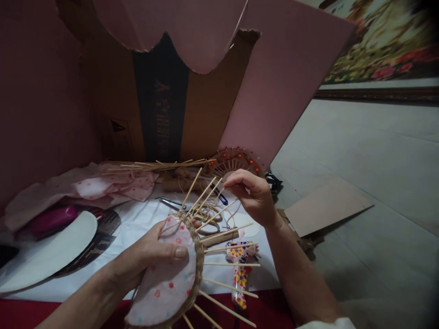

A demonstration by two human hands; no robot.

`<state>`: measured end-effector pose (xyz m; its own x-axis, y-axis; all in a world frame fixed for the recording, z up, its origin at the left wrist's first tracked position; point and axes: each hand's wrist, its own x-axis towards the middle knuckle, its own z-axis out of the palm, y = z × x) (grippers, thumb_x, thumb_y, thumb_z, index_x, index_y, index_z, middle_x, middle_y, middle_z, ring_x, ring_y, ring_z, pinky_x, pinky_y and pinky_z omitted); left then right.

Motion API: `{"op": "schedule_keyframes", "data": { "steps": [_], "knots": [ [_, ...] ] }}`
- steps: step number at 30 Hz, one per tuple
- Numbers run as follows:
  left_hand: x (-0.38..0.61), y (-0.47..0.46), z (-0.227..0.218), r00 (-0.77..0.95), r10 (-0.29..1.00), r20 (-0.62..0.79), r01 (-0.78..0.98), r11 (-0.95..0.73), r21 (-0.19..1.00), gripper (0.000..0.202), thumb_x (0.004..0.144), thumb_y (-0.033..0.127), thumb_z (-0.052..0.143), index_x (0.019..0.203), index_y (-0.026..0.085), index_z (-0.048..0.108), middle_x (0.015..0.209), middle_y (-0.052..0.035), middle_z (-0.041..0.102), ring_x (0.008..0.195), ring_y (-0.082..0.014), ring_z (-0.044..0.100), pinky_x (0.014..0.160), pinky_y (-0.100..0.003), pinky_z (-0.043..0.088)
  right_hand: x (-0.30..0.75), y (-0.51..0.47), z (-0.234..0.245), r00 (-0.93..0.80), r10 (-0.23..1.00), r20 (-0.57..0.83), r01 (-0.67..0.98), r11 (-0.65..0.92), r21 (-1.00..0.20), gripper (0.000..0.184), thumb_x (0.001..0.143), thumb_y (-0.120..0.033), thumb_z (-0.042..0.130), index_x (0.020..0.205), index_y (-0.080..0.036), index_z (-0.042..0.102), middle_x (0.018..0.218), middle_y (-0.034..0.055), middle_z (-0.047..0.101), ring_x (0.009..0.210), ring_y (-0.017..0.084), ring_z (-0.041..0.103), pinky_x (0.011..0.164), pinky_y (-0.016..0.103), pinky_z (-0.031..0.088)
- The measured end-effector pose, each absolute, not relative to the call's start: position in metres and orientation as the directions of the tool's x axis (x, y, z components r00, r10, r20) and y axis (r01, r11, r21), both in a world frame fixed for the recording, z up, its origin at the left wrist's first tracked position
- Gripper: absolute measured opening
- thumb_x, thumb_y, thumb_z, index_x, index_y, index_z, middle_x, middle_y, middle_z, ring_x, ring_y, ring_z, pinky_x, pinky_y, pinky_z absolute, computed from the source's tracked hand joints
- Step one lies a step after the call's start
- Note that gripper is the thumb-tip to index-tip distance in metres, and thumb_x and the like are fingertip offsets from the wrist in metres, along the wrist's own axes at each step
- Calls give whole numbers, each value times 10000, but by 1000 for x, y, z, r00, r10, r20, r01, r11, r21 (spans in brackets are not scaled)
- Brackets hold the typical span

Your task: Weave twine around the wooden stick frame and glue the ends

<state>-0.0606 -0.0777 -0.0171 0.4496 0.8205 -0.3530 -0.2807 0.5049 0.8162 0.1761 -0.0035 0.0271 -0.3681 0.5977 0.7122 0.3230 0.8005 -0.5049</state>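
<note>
Running past the bottom of the view with the lower edge of the half disc (171, 279), and cutting short two of its lowest sticks (216, 263). Hiding most of the left fingers behind its patterned fabric. Covering part of a red-flowered arch (255, 167), beyond the half disc, with the right hand (252, 196). Losing the scissors (170, 204) partly among tangled twine just beyond the half disc, without showing every loop clearly. Leaving the lettering (163, 119) on the cardboard box (116, 91), well beyond the half disc, too dim for reading. Showing a flower-patterned, gun-shaped tool (240, 274) right of the half disc, crossed by the sticks.

Extending the left forearm from the lower left, gripping the half disc with the left hand (144, 251), laying the thumb across the fabric and clamping from behind with the other fingers. Holding the half disc above the white sheet (113, 251) at a slant, facing its woven rim (198, 256) rightward and fanning out the sticks. Holding the right forearm up, right of the half disc, bending the wrist, curling the fingers and pressing their tips together beside the upper stick ends. Being unable to tell about any strand between those tips.
</note>
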Motion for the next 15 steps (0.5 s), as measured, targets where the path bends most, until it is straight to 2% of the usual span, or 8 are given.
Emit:
{"op": "schedule_keyframes", "data": {
  "steps": [5, 11, 15],
  "knots": [
    [-61, -78, -17, 450, 814, -368, -287, 522, 803, 670, 543, 172, 804, 1176, 172, 585, 815, -95, 732, 711, -258, 691, 648, -339, 561, 176, -5, 29, -340, 559, 756, 345, 822, -453, 62, 874, -182, 588, 829, -203, 624, 780, 20, 593, 716, 138, 553, 640, 297, 429],
    [-59, -81, -15, 502, 804, -319, -350, 526, 775, 834, 531, 144, 801, 1302, 217, 492, 913, -105, 740, 840, -319, 700, 769, -414, 551, 177, -4, 28, -311, 570, 761, 333, 815, -474, 67, 862, -157, 598, 820, -203, 623, 779, 12, 593, 712, 131, 551, 640, 288, 428],
    [-61, -81, -19, 508, 783, -359, -291, 548, 784, 834, 535, 160, 806, 1304, 195, 486, 938, -125, 736, 841, -333, 700, 770, -428, 553, 177, -1, 25, -266, 595, 758, 335, 794, -506, 54, 847, -155, 612, 808, -189, 627, 768, 4, 582, 700, 123, 544, 617, 271, 422]
  ]
}}
